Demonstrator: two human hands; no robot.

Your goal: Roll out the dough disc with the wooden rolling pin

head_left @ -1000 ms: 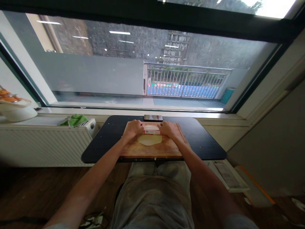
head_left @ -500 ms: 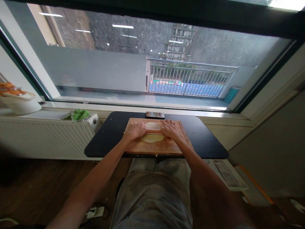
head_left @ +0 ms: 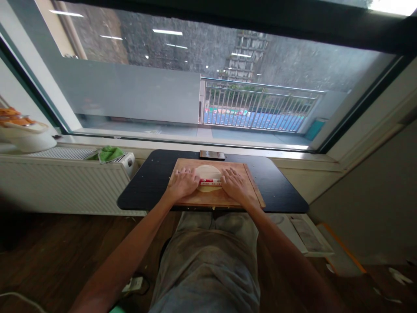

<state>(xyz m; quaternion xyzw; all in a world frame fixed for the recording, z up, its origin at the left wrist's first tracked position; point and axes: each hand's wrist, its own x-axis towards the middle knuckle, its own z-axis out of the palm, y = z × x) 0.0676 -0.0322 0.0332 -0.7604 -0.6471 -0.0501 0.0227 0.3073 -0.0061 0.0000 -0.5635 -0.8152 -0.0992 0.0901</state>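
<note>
A flat, pale round of dough (head_left: 208,171) lies on a wooden cutting board (head_left: 195,200). Across the dough rests a rolling pin (head_left: 210,182) with red-and-white print on its middle. My left hand (head_left: 184,182) lies over the pin's left end, fingers stretched forward and the thumb near the print. Over the right end is my right hand (head_left: 233,182), its fingers also out flat and slightly spread. Both palms hide the ends of the pin.
The board sits on a black table (head_left: 140,187) with rounded corners, against the window sill. A phone-like flat object (head_left: 212,155) lies at its far edge. To the left stands a white radiator (head_left: 65,182) with a green cloth (head_left: 110,153) on top.
The rolling pin and both hands have come slightly nearer to me over the dough. More dough shows beyond the pin, and its printed side has turned up.
</note>
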